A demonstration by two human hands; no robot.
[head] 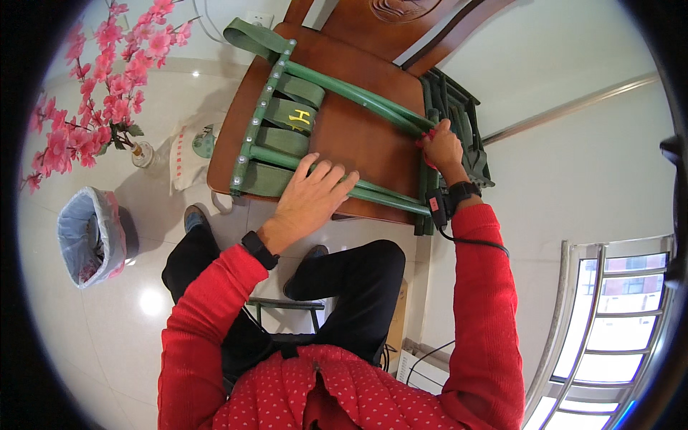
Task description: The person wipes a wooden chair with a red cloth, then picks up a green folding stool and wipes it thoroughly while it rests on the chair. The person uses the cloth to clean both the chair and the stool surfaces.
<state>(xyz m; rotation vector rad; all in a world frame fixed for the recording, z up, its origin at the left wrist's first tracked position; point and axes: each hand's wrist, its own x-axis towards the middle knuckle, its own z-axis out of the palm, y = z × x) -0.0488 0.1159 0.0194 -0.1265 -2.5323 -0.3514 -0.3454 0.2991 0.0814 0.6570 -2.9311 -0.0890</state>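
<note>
A green metal folding stool point(344, 91) with webbing straps lies folded on the brown wooden seat of a chair point(365, 156). Riveted straps point(290, 115), one with yellow marking, hang along its left bar. My left hand point(317, 193) rests over the stool's lower tube, fingers spread; whether it grips the tube cannot be told. At the stool's right end my right hand point(443, 148) holds a crumpled red cloth point(427, 145) against the green bar. Black bands circle both wrists.
More folded stools point(462, 123) stand against the wall right of the chair. A lined waste bin point(88, 236), a vase of pink artificial blossoms point(142, 153) and a cloth bag point(188, 156) stand at left. A barred window point(618, 317) is lower right.
</note>
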